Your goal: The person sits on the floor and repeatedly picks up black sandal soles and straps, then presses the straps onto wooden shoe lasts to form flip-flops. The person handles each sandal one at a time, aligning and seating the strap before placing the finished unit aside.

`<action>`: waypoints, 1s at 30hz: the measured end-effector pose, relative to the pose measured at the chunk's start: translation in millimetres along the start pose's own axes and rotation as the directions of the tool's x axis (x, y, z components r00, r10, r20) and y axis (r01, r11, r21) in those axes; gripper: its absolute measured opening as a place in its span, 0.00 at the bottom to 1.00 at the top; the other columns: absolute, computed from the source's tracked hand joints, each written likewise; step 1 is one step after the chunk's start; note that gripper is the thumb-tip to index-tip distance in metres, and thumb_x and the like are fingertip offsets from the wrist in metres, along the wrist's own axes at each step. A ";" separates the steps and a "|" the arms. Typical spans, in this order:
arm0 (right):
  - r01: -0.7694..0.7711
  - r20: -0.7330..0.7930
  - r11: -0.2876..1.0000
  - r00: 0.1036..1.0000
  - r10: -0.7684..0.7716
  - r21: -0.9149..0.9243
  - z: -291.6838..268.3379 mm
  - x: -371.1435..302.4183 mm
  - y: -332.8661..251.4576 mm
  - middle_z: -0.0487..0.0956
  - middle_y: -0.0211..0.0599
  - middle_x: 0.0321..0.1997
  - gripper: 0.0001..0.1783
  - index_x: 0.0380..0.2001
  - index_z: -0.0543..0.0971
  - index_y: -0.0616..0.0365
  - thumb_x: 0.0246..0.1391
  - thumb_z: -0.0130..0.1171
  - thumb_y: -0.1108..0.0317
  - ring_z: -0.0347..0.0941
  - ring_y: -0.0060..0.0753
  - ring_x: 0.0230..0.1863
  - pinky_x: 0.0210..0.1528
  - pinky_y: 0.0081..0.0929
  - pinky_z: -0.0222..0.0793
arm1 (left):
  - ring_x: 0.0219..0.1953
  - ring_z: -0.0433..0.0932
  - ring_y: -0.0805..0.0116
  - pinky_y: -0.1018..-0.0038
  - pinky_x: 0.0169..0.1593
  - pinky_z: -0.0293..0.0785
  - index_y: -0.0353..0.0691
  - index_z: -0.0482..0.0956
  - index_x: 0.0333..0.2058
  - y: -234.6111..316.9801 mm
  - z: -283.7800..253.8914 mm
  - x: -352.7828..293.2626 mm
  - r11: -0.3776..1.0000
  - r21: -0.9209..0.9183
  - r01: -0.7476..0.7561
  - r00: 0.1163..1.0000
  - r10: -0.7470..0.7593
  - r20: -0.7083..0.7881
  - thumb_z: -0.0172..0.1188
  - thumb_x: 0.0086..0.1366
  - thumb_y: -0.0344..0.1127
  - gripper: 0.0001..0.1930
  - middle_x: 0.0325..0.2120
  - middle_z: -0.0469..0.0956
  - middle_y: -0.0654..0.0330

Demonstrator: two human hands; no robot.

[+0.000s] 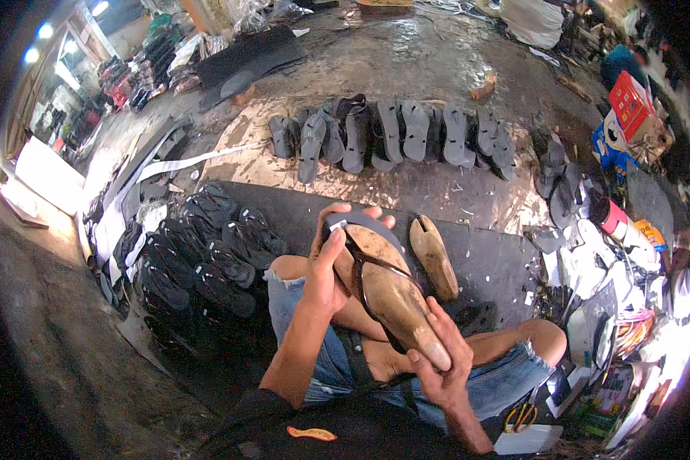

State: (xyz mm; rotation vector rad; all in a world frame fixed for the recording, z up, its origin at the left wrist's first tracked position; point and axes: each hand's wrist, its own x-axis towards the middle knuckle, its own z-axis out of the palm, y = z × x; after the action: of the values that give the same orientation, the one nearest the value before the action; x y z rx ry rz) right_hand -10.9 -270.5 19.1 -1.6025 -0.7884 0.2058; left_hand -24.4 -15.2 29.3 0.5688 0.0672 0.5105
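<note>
A worn wooden shoe last [397, 304] lies tilted across both my hands, above my crossed legs. A dark, glossy thong strap [386, 266] is stretched over it, and a grey sandal sole [377, 224] shows along its far edge. My left hand [328, 270] is closed round the far end, thumb on top and fingertips showing beyond the sole. At the near, narrow end, my right hand [446, 354] grips the last from the right side. A second wooden last [433, 258], with a slot in its far end, rests on the black mat [489, 268] just beyond.
Grey sandal soles [415, 132] line a board ahead. Black thong sandals [211, 257] are piled at my left. On the right are scraps, a red-and-white can [613, 218], a red box [630, 105] and yellow-handled scissors [520, 418]. Another person [619, 64] is at the far right.
</note>
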 end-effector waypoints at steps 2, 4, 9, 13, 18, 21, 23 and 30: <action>0.162 -0.042 0.973 0.984 -0.171 -0.166 8.1 -4.5 12.4 0.74 0.70 0.72 0.31 0.64 0.79 0.64 0.59 0.71 0.66 0.67 0.75 0.75 0.75 0.60 0.65 | 0.70 0.72 0.40 0.33 0.65 0.77 0.53 0.65 0.67 -10.2 1.2 -5.2 0.999 0.024 0.022 1.000 -0.022 0.017 0.66 0.75 0.39 0.27 0.65 0.73 0.46; 0.187 -0.086 0.981 0.978 -0.192 -0.057 20.0 -4.4 26.1 0.72 0.73 0.72 0.32 0.67 0.76 0.62 0.61 0.70 0.68 0.67 0.77 0.75 0.73 0.63 0.65 | 0.72 0.69 0.38 0.24 0.66 0.71 0.57 0.64 0.67 -14.0 2.7 -6.0 0.980 0.196 -0.032 0.998 0.021 0.058 0.66 0.74 0.44 0.28 0.67 0.71 0.47; 0.336 -0.140 0.941 0.931 -0.338 -0.033 23.0 -21.2 62.1 0.71 0.68 0.72 0.27 0.65 0.77 0.51 0.67 0.69 0.58 0.69 0.77 0.72 0.71 0.68 0.67 | 0.75 0.66 0.48 0.50 0.76 0.66 0.45 0.47 0.78 -54.4 -20.5 -81.2 0.863 0.502 0.061 0.998 -0.039 -0.056 0.70 0.72 0.42 0.47 0.72 0.65 0.45; 0.270 -0.029 0.950 0.960 -0.277 -0.155 41.1 -49.5 81.7 0.69 0.55 0.69 0.31 0.61 0.82 0.43 0.56 0.80 0.53 0.62 0.77 0.74 0.74 0.69 0.60 | 0.76 0.66 0.51 0.57 0.77 0.64 0.33 0.47 0.79 -68.4 -42.3 -139.7 0.572 0.624 0.533 0.846 -0.331 -0.419 0.69 0.71 0.42 0.49 0.74 0.65 0.44; -0.237 0.024 0.630 0.945 0.327 0.740 -2.6 -13.0 -5.5 0.78 0.48 0.50 0.28 0.45 0.80 0.63 0.68 0.65 0.44 0.77 0.50 0.60 0.69 0.50 0.68 | 0.74 0.69 0.47 0.51 0.76 0.66 0.31 0.57 0.75 -22.5 -49.3 -130.1 0.899 -0.029 0.436 0.899 -0.434 0.060 0.72 0.57 0.52 0.54 0.71 0.68 0.40; -0.336 0.141 0.941 0.934 0.328 0.038 -3.6 -9.6 7.6 0.85 0.53 0.47 0.16 0.50 0.75 0.64 0.74 0.52 0.60 0.82 0.48 0.47 0.50 0.43 0.76 | 0.63 0.78 0.45 0.52 0.68 0.76 0.29 0.67 0.68 -20.4 -22.7 -123.3 0.928 -0.063 0.367 0.929 -0.363 0.071 0.77 0.45 0.60 0.57 0.61 0.76 0.37; -0.257 0.262 0.966 0.932 0.251 -0.010 7.3 -3.5 -3.5 0.86 0.51 0.45 0.13 0.46 0.77 0.63 0.75 0.51 0.63 0.83 0.45 0.44 0.50 0.44 0.77 | 0.57 0.83 0.45 0.54 0.63 0.80 0.27 0.70 0.65 -21.6 -21.9 -124.5 0.921 -0.112 0.374 0.927 -0.375 0.012 0.78 0.42 0.61 0.57 0.57 0.80 0.37; -0.624 0.395 0.634 0.781 0.484 0.457 8.9 -26.5 27.7 0.80 0.26 0.28 0.22 0.30 0.80 0.54 0.78 0.56 0.53 0.71 0.21 0.28 0.31 0.26 0.66 | 0.56 0.83 0.48 0.54 0.63 0.78 0.28 0.71 0.66 -49.8 -69.8 -136.9 0.908 -0.336 0.250 0.919 -0.332 -0.212 0.72 0.55 0.55 0.46 0.58 0.80 0.43</action>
State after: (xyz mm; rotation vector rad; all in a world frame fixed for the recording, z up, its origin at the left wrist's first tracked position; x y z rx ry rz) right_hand -25.4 -278.7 -16.6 -1.1965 -0.3102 1.0195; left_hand -135.8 -82.1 -66.6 0.1785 0.3210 0.2899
